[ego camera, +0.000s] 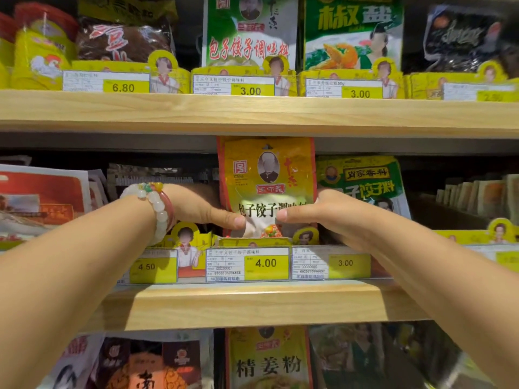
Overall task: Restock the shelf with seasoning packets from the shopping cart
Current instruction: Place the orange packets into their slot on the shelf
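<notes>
A yellow and orange seasoning packet (266, 175) stands upright in the middle slot of the middle shelf (252, 307), above the 4.00 price tag (265, 263). My left hand (196, 206), with a bead bracelet at the wrist, grips the packet's left edge, thumb on its front. My right hand (323, 211) grips the right edge the same way. The fingers of both hands are hidden behind the packet. The shopping cart is out of view.
A green packet (365, 181) stands right of the held one, red and white packets (42, 197) to the left. The upper shelf (252, 113) carries green and yellow packets with price tags. More packets (266, 360) stand on the shelf below.
</notes>
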